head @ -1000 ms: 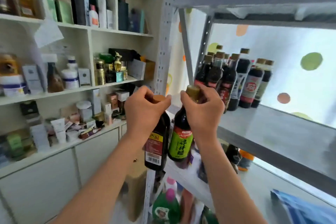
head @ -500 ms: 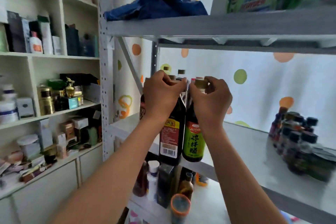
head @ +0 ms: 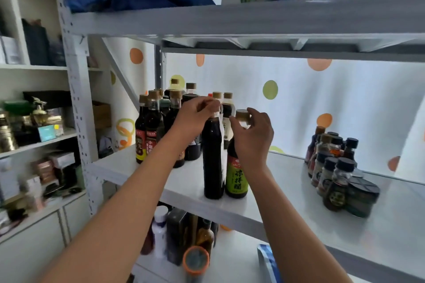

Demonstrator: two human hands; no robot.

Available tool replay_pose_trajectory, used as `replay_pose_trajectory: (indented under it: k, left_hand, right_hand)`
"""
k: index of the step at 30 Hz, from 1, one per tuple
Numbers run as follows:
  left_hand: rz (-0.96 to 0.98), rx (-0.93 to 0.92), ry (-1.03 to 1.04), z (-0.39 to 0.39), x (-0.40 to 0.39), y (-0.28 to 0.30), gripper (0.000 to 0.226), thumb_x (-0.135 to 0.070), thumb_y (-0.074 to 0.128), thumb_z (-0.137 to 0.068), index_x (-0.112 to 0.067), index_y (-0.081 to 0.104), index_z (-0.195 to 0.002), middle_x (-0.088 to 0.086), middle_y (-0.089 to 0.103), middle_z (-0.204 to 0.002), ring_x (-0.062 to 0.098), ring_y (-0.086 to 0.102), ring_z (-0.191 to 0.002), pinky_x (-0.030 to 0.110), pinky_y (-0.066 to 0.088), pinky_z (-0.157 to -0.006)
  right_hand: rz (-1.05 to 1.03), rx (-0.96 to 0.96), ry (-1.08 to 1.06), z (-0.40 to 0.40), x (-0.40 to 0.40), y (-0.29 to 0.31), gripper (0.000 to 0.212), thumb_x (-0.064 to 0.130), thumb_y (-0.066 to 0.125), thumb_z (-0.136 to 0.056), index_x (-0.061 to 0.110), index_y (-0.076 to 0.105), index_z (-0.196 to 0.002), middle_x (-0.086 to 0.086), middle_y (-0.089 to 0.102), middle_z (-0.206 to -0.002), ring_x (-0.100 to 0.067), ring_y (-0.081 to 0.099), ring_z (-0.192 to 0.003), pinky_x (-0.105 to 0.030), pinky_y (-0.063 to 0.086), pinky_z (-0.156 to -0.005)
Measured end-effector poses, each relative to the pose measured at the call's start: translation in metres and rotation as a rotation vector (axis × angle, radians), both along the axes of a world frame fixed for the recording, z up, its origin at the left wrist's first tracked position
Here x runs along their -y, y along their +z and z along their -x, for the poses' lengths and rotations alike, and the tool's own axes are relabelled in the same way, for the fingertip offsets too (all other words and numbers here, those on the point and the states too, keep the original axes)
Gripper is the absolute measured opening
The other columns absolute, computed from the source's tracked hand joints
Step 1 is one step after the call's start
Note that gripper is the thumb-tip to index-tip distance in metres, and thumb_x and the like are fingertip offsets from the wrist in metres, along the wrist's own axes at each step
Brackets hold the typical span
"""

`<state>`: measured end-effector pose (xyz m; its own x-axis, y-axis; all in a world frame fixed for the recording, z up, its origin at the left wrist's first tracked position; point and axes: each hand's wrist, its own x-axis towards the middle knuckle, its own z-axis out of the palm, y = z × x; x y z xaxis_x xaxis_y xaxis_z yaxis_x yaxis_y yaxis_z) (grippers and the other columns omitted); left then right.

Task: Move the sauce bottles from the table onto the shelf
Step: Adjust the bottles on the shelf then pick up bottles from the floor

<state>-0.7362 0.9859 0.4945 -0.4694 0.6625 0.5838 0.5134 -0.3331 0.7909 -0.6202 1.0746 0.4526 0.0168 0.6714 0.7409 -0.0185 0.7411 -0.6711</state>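
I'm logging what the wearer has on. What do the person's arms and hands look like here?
Both forearms are bare as far as the frame shows, with no sleeve in view. The left hand and right hand wear no gloves, and no watch, bracelet or ring shows.

Two bare forearms enter from the bottom edge. No sleeves or cuffs show anywhere along either arm. Left hand [head: 195,117]: no ring, no watch, no band at the wrist; no glove. Right hand [head: 253,138]: likewise ungloved, wrist bare, no jewellery seen. Fingers [head: 257,114] slim, nails short and unpainted as far as the soft focus allows. No marks or bandages visible on either arm. Nothing else of the person in view.
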Motion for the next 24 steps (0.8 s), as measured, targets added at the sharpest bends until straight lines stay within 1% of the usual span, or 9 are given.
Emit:
replay_pose_trajectory:
  k: [2, 6, 7, 10, 13, 16, 19, 21, 24]
  left_hand:
    - [0.023, 0.022, -0.005, 0.0, -0.005, -0.01, 0.017, -0.036, 0.056, -0.096, -0.027, 0.065, -0.107, -0.015, 0.068, -0.103, -0.01, 0.06, -0.093, 0.004, 0.042, -0.077]
    - [0.032, 0.16, -0.084, -0.009, -0.007, -0.042, 0.025, -0.034, 0.064, -0.091, -0.023, 0.063, -0.113, -0.011, 0.069, -0.104, 0.003, 0.065, -0.098, 0.007, 0.047, -0.072]
    - [0.03, 0.173, -0.099, -0.009, -0.006, -0.051, 0.033, -0.036, 0.07, -0.086, -0.025, 0.061, -0.116, -0.013, 0.068, -0.107, 0.005, 0.064, -0.102, 0.009, 0.049, -0.074]
    - [0.071, 0.058, -0.038, -0.012, 0.002, -0.073, 0.079, -0.049, 0.085, -0.064, -0.043, 0.045, -0.131, -0.029, 0.053, -0.123, -0.016, 0.051, -0.108, 0.006, 0.044, -0.081]
    - [0.118, -0.083, 0.113, -0.016, 0.004, -0.092, 0.1, -0.051, 0.087, -0.059, -0.05, 0.027, -0.14, -0.023, 0.037, -0.133, -0.014, 0.04, -0.111, 0.013, 0.035, -0.091]
    - [0.092, -0.041, 0.164, -0.017, 0.002, -0.106, 0.082, -0.048, 0.085, -0.062, -0.049, 0.034, -0.127, -0.026, 0.045, -0.119, -0.008, 0.048, -0.102, 0.014, 0.041, -0.081]
    - [0.064, 0.069, 0.135, -0.005, 0.005, -0.112, 0.068, -0.031, 0.083, -0.071, -0.041, 0.037, -0.12, -0.023, 0.053, -0.113, -0.002, 0.054, -0.105, 0.026, 0.046, -0.089]
    - [0.068, 0.102, 0.097, 0.006, 0.009, -0.112, 0.063, -0.024, 0.08, -0.077, -0.038, 0.038, -0.122, -0.022, 0.053, -0.113, -0.006, 0.053, -0.103, 0.019, 0.044, -0.087]
    - [0.089, 0.074, 0.065, 0.022, 0.017, -0.109, 0.057, -0.022, 0.076, -0.081, -0.042, 0.042, -0.122, -0.03, 0.052, -0.107, -0.019, 0.052, -0.093, 0.004, 0.041, -0.067]
  right_hand:
    - [0.06, 0.031, -0.007, 0.0, -0.006, -0.003, 0.029, 0.039, 0.076, -0.078, 0.03, 0.067, -0.104, 0.015, 0.057, -0.092, -0.018, 0.057, -0.093, -0.024, 0.04, -0.077]
    - [0.109, 0.141, 0.026, -0.008, -0.012, -0.005, 0.018, 0.05, 0.071, -0.08, 0.042, 0.062, -0.093, 0.013, 0.059, -0.092, -0.017, 0.057, -0.096, -0.031, 0.045, -0.081]
    - [0.115, 0.181, 0.026, -0.011, -0.012, -0.007, 0.019, 0.054, 0.069, -0.081, 0.04, 0.061, -0.093, 0.012, 0.058, -0.092, -0.015, 0.057, -0.094, -0.03, 0.044, -0.079]
    - [0.166, 0.337, 0.021, -0.024, -0.01, -0.02, 0.036, 0.058, 0.061, -0.085, 0.027, 0.068, -0.102, 0.004, 0.059, -0.102, -0.014, 0.06, -0.089, -0.025, 0.041, -0.069]
    - [0.269, 0.386, 0.143, -0.039, -0.002, -0.04, 0.038, 0.053, 0.062, -0.088, 0.034, 0.064, -0.12, 0.013, 0.068, -0.098, -0.01, 0.067, -0.091, -0.028, 0.052, -0.075]
    - [0.318, 0.415, 0.295, -0.051, 0.001, -0.06, 0.062, 0.035, 0.074, -0.082, 0.043, 0.047, -0.137, 0.013, 0.07, -0.103, -0.004, 0.066, -0.095, -0.03, 0.055, -0.083]
    - [0.346, 0.525, 0.331, -0.058, -0.002, -0.066, 0.086, 0.007, 0.073, -0.079, 0.043, 0.032, -0.146, 0.01, 0.064, -0.11, -0.008, 0.061, -0.104, -0.027, 0.054, -0.079]
    - [0.39, 0.568, 0.321, -0.059, -0.005, -0.067, 0.078, 0.001, 0.072, -0.079, 0.035, 0.041, -0.142, 0.004, 0.064, -0.112, -0.015, 0.062, -0.107, -0.026, 0.055, -0.075]
    - [0.408, 0.604, 0.279, -0.053, -0.012, -0.068, 0.064, 0.004, 0.075, -0.079, 0.026, 0.051, -0.134, 0.0, 0.064, -0.114, -0.02, 0.062, -0.106, -0.036, 0.059, -0.082]
